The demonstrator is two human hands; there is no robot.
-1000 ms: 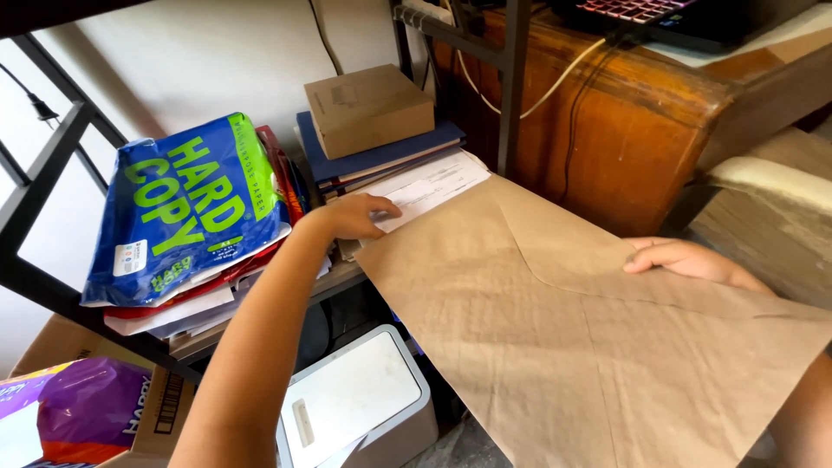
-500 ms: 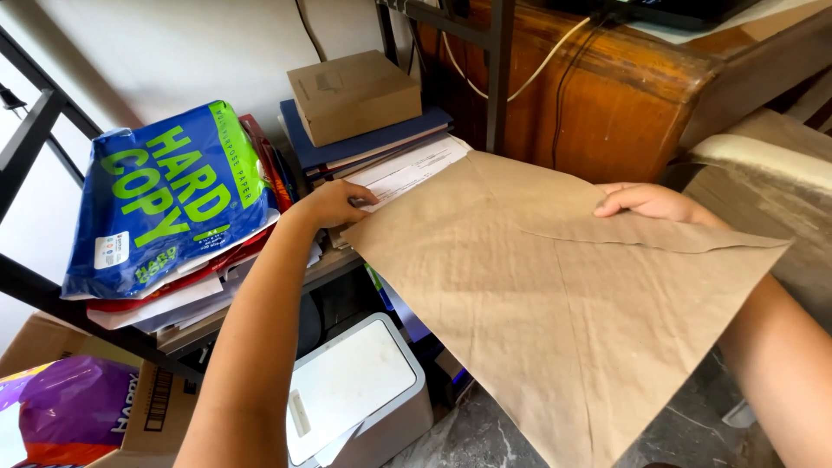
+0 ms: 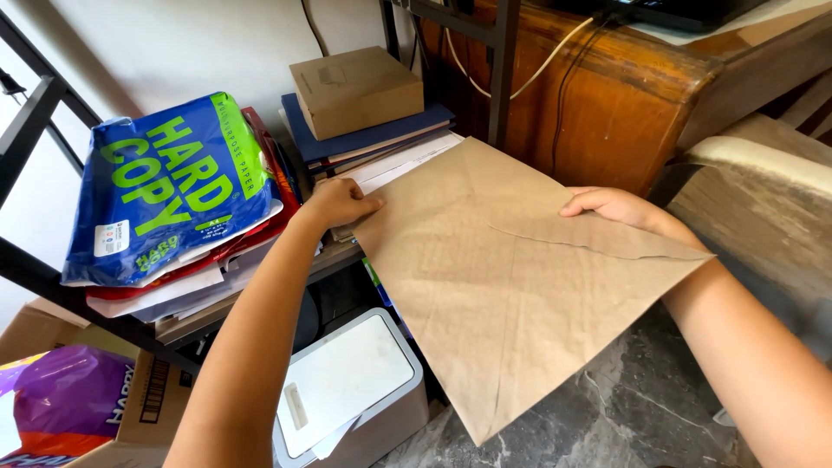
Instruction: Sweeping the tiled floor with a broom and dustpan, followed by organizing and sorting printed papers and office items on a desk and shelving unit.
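Observation:
A large brown paper envelope [image 3: 494, 286] is held flap side up between both hands, its far corner lying over white papers [image 3: 381, 169] on the shelf. My left hand [image 3: 340, 204] grips the envelope's left edge by the shelf. My right hand [image 3: 611, 208] pinches the edge at the open flap. The white papers stick out from under a stack of blue folders [image 3: 364, 143], mostly covered by the envelope.
A cardboard box [image 3: 355, 91] sits on the folders. A blue-and-green ream of paper [image 3: 169, 186] leans on the black metal shelf [image 3: 52, 286]. Below stand a white printer-like device [image 3: 347, 386] and a cardboard box with a purple bag [image 3: 65, 399]. A wooden desk [image 3: 607, 95] is at right.
Both hands have slid the envelope left and toward the shelf, covering more of the white papers. My right hand moved left along the flap.

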